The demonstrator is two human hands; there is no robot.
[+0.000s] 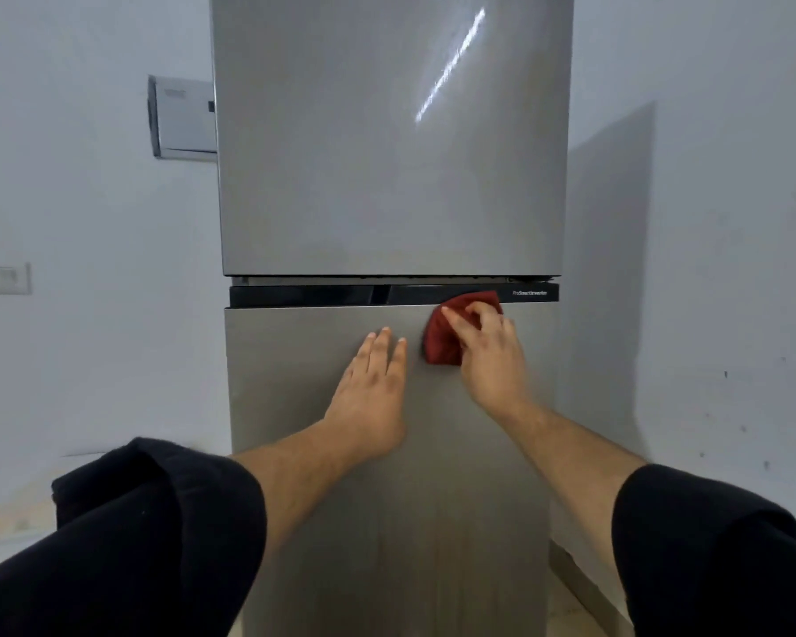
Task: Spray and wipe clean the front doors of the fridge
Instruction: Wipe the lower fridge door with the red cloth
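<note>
Far left, pale wall w/ a white rectangular switch plate, blurred, detail unreadable. Higher up, a grey-white wall-mounted box sits just beside the fridge's left edge, partly hidden behind it. Low left, a black sleeve pushed up to the forearm; arm bare from there fwd. Centre: tall silver two-door fridge, brushed-metal finish, upper door w/ a bright diagonal glare streak top right. Between the doors runs a glossy black horizontal handle strip w/ small white lettering at its right end, too blurred to read for sure. Left hand lies flat on the silver lower door, fingers straight and close together pointing up, palm on the metal, holding nothing. Just right of it, not touching, a dark red folded cloth is pressed against the top of the lower door, its upper edge overlapping the black strip. Right hand is curled over the cloth, fingers bent and pinning it to the door. Low right, second black sleeve, also rolled back. Beyond, plain wall w/ the fridge's shadow and a few dark specks.
</note>
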